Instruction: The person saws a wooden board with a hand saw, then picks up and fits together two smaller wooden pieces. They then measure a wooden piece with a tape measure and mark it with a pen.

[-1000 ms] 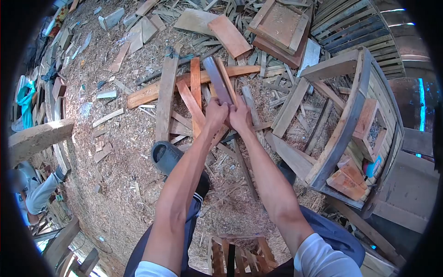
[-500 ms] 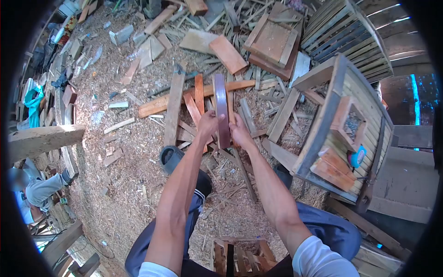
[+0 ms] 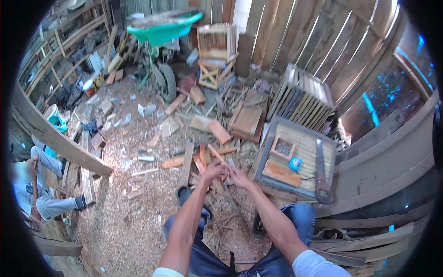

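Note:
Both hands are together low in front of me, above the shavings. A narrow wooden board (image 3: pixel 215 153) slants up and to the left from them, its light orange edge towards me. My left hand (image 3: pixel 214 171) is closed around its near part. At the board's right side, my right hand (image 3: pixel 238 177) is closed with its fingertips against it. The lower end is hidden by the hands. Just left of the board lie orange wood strips (image 3: pixel 199 162) and a long grey plank (image 3: pixel 187 163).
On the right, a slatted work surface (image 3: pixel 307 147) holds a handsaw (image 3: pixel 322 173), a blue tape measure (image 3: pixel 295 163), a small box of nails (image 3: pixel 283 147) and a wood block (image 3: pixel 281 172). A person (image 3: pixel 44 184) sits at far left behind a slanting beam (image 3: pixel 60 134). A green wheelbarrow (image 3: pixel 161 32) stands at the back.
My view has lifted, so the back wall and wheelbarrow now show. The board has turned from its broad purple-brown face to its narrow edge and tilts left; both hands still hold it.

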Action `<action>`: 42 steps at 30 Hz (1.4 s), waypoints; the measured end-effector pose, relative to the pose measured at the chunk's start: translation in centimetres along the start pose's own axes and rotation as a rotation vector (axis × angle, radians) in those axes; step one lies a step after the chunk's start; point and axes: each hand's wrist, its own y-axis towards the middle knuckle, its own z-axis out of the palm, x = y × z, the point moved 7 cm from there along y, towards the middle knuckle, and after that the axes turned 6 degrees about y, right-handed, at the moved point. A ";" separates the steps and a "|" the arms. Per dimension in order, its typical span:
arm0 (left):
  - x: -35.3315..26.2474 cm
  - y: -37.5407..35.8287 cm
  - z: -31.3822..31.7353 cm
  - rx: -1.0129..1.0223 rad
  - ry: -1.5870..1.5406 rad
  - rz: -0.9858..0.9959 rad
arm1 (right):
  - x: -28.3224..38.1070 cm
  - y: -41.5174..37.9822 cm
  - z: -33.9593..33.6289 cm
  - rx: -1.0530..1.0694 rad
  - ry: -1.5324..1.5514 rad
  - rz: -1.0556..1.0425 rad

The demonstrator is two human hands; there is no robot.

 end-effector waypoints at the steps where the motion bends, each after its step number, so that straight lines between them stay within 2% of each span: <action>1: -2.4 -1.8 1.1 0.009 -0.030 0.018 | 3.8 -2.3 -2.2 -0.014 -0.026 -0.123; 2: -3.8 -2.8 2.0 0.043 -0.107 0.038 | 7.1 -4.9 -4.1 -0.023 -0.052 -0.232; 3: -4.3 -2.8 2.4 0.052 -0.140 0.092 | 8.2 -5.9 -5.9 0.077 -0.065 0.032; 6: -8.8 -6.9 3.7 0.052 -0.355 0.219 | 11.5 -9.8 -11.9 -0.143 -0.125 -0.338; 7: -10.1 -8.4 3.7 0.033 -0.402 0.255 | 14.6 -12.3 -14.2 -0.052 -0.204 -0.179; 10: -10.6 -10.0 3.9 0.026 -0.492 0.299 | 17.4 -15.7 -18.8 0.065 -0.422 -0.204; 13: -11.0 -11.5 4.3 0.004 -0.571 0.315 | 17.5 -18.4 -22.9 0.120 -0.311 -0.053; 16: -11.5 -12.2 4.3 -0.013 -0.659 0.320 | 16.5 -20.4 -26.2 0.111 -0.078 0.100; 17: -11.6 -12.2 4.2 -0.003 -0.662 0.330 | 15.7 -20.4 -26.9 0.084 0.009 0.041; 21: -11.6 -11.0 5.8 0.007 -0.655 0.310 | 12.6 -22.1 -28.1 -0.114 0.289 0.085; 24: -11.3 -10.0 8.1 0.002 -0.566 0.273 | 7.0 -23.2 -27.9 -0.235 0.228 0.138; 25: -10.8 -9.1 9.0 -0.011 -0.530 0.247 | 3.3 -22.7 -27.6 -0.258 0.089 0.073; 28: -10.6 -7.3 11.8 -0.010 -0.462 0.252 | -2.9 -22.8 -28.3 -0.308 -0.332 0.154; 29: -10.5 -7.0 12.6 -0.016 -0.458 0.269 | -3.8 -22.4 -28.5 -0.369 -0.357 0.009; 32: -8.2 -4.9 14.1 -0.055 -0.458 0.201 | -1.4 -22.3 -29.2 -0.294 0.268 0.249; 33: -6.9 -3.8 14.1 -0.066 -0.444 0.151 | -1.7 -21.9 -28.7 -0.141 0.088 0.359; 36: -3.0 -1.2 13.5 -0.132 -0.464 0.027 | -1.0 -20.9 -26.2 -0.004 -0.281 0.444; 37: -2.7 -1.2 13.7 -0.152 -0.471 -0.014 | -1.5 -19.6 -25.1 -0.006 -0.412 0.408; 38: -2.6 -1.0 14.0 -0.167 -0.474 -0.053 | -2.6 -18.8 -24.5 -0.033 -0.396 0.467; 39: -2.5 -0.8 13.7 -0.239 -0.337 -0.018 | -2.6 -18.3 -24.2 -0.063 -0.378 0.530; 40: -2.5 -1.1 13.1 -0.170 -0.271 0.011 | -2.8 -18.1 -24.1 -0.094 -0.356 0.598; 41: 0.0 1.5 11.0 -0.209 -0.183 0.117 | -3.1 -17.8 -24.3 -0.152 -0.252 0.583; 42: -3.0 -1.2 12.2 -0.401 0.046 0.208 | -3.4 -17.6 -24.4 -0.209 -0.147 0.564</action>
